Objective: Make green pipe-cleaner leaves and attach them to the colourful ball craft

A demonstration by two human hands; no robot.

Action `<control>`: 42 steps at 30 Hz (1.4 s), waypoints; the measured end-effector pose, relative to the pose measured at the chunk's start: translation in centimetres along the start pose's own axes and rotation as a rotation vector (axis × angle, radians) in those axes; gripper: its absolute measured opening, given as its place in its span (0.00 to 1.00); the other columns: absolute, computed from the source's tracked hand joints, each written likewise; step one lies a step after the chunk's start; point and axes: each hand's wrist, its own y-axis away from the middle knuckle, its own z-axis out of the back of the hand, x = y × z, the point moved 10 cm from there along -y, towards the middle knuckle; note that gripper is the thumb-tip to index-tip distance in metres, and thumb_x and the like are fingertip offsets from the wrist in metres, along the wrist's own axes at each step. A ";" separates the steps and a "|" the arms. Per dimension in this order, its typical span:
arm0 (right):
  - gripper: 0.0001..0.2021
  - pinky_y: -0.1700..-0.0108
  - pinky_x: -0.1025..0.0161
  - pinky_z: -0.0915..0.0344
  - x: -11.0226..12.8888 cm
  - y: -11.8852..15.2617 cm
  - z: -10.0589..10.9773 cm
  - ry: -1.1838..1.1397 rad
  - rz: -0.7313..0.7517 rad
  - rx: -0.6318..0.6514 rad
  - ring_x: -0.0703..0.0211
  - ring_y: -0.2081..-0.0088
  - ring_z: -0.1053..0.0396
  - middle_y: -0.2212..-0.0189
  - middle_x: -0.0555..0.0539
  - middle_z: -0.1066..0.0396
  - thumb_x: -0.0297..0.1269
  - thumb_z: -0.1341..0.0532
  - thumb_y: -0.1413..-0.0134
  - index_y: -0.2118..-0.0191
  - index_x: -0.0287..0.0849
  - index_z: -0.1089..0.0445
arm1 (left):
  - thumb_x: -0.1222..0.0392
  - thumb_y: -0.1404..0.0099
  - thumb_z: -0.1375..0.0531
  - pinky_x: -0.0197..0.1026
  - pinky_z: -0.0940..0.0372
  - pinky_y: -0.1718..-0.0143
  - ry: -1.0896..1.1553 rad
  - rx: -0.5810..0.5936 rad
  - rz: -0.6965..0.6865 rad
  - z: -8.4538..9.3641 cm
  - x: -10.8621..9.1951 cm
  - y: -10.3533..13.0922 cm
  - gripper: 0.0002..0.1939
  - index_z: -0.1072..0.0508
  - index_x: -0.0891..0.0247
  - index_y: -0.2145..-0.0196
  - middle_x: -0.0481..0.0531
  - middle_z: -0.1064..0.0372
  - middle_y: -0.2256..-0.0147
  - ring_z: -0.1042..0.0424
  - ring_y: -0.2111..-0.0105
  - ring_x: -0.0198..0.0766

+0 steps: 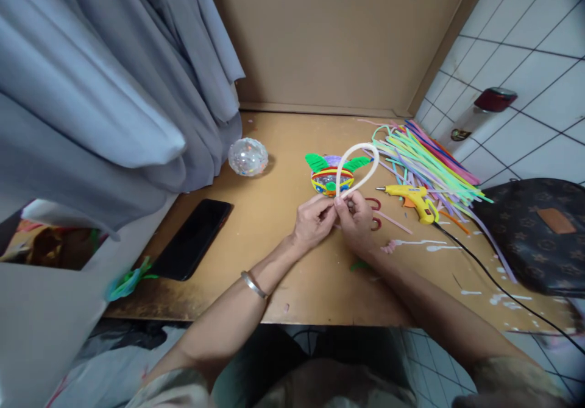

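A white pipe cleaner [375, 159] is bent into a teardrop loop, its ends pinched together at my fingertips. My left hand [314, 218] closes on the ends from the left, and my right hand [356, 218] grips them from the right, thumb on top. Just beyond the hands sits a clear ball decorated with coloured pipe cleaners [326, 182], with green leaf-like pieces on both sides. Red-handled scissors [375, 204] lie partly hidden beside my right hand.
A yellow glue gun [411, 198] with a black cord lies right, before a heap of coloured pipe cleaners [425, 158]. A brown bag [539, 231] stands at the right edge. Left are a clear ball [248, 157], a black phone [194, 237] and a grey curtain [137, 91].
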 end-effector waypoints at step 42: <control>0.07 0.65 0.55 0.27 7.3 -0.8 2.0 0.320 0.141 0.065 0.50 0.67 0.24 0.69 0.45 0.23 0.31 0.42 0.39 0.58 0.50 0.32 | 0.64 0.31 0.47 0.42 0.35 0.75 0.046 0.149 0.208 1.7 -4.9 -5.0 0.10 0.25 0.57 0.60 0.54 0.28 0.73 0.30 0.74 0.41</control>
